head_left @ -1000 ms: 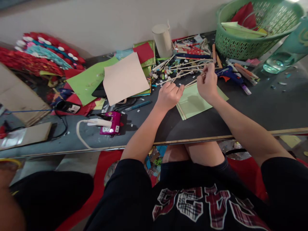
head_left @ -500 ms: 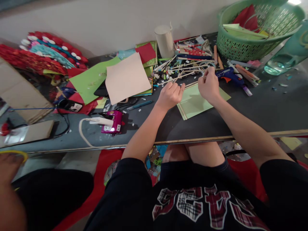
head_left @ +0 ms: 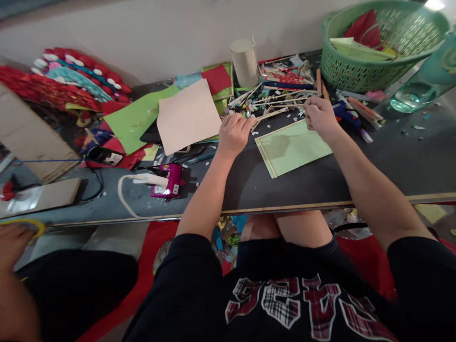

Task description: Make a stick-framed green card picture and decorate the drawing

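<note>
**One pale green sheet (head_left: 295, 149), two wooden strips (head_left: 267, 157)**

From my remote seat I see the sheet right of the frame's centre on the table (head_left: 402, 156), one strip along its left edge, one along its top. The left hand (head_left: 233, 134), upper centre, curls its fingers beside thin sticks (head_left: 274, 114) too tangled to count; I cannot tell whether its grip has one. The right hand (head_left: 320, 116) is bunched at the sheet's upper right; I cannot make out what its grip has, if anything. It partly hides one blue glue gun (head_left: 348, 115), and the right forearm (head_left: 370, 178) covers the sheet's right end. Upper right, I count one green basket (head_left: 351, 71) and one bottle (head_left: 423, 78); upper centre, one pale cylinder (head_left: 244, 62); left of centre, one magenta socket block (head_left: 173, 179).
</note>
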Action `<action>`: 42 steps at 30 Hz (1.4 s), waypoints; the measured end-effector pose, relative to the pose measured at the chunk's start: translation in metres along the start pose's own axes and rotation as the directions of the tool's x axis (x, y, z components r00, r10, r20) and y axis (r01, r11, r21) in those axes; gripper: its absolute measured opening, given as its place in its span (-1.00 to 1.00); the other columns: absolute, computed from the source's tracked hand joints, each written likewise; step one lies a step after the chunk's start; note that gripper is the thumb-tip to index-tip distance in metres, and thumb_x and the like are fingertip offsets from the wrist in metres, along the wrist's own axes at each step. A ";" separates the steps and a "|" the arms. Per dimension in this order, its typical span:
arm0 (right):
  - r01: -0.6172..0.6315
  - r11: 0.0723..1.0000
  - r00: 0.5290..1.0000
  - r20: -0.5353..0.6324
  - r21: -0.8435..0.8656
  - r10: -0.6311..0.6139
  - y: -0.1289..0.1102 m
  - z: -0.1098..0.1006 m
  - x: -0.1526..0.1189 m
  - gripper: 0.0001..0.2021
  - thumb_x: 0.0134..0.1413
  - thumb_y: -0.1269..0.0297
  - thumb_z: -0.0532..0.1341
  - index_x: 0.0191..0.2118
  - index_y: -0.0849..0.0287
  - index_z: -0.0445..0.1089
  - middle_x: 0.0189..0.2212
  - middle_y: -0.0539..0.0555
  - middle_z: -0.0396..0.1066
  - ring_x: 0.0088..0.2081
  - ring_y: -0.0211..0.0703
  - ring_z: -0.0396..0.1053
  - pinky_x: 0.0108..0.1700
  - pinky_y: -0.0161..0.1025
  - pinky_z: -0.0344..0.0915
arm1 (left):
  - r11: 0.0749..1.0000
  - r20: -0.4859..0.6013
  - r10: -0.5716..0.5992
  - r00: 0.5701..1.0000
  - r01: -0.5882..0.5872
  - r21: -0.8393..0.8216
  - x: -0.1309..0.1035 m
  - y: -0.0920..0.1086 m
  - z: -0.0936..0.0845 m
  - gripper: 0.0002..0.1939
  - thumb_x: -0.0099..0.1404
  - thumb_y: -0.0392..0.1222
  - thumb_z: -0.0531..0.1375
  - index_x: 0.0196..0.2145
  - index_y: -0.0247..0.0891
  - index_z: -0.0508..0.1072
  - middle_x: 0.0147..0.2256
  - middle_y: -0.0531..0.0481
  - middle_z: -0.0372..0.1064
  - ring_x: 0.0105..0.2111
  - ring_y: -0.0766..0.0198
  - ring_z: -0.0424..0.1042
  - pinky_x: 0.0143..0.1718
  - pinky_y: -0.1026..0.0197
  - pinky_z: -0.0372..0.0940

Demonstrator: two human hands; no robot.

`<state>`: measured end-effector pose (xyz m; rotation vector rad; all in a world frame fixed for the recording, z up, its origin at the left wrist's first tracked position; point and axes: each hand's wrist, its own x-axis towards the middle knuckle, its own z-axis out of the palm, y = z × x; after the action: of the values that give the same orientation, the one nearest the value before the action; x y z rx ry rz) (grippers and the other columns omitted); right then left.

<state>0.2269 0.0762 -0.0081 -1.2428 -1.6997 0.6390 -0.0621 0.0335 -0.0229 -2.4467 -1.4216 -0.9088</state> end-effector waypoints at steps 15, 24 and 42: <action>0.308 0.882 0.950 0.071 -0.357 -0.303 -0.023 0.004 -0.023 -0.62 0.34 0.25 0.17 0.20 0.01 0.49 0.06 0.17 0.58 0.18 0.24 0.43 0.30 0.30 0.31 | 0.999 0.026 0.023 0.999 -0.022 -0.046 0.000 0.004 0.006 -0.49 0.63 0.09 -0.11 -0.04 -0.19 0.56 -0.24 -0.18 0.54 0.01 -0.04 0.51 0.14 -0.12 0.35; 0.468 0.791 0.883 0.233 -0.394 -0.407 -0.023 0.000 -0.026 -0.70 0.43 0.12 0.14 -0.06 0.03 0.63 -0.11 0.18 0.57 0.02 0.19 0.45 0.13 0.21 0.37 | 0.999 -0.055 0.042 0.998 -0.043 -0.019 -0.001 0.020 0.007 -0.57 0.62 0.06 -0.01 -0.04 -0.14 0.62 -0.23 -0.14 0.63 -0.05 0.00 0.54 0.03 -0.11 0.37; 0.166 0.944 0.954 0.289 -0.284 -0.081 0.009 -0.060 -0.084 -0.77 0.39 -0.03 0.03 -0.16 0.00 0.22 -0.16 0.20 0.67 -0.33 0.00 0.54 -0.19 -0.03 0.45 | 0.934 0.076 -0.104 0.992 0.123 -0.335 0.003 0.009 0.005 -0.49 0.45 0.05 0.26 0.28 -0.10 0.39 -0.04 -0.11 0.61 0.04 0.08 0.50 0.06 0.03 0.43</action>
<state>0.2913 -0.0043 -0.0184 -1.2885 -2.1557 0.5004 -0.0512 0.0329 -0.0236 -2.6734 -1.5528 -1.2108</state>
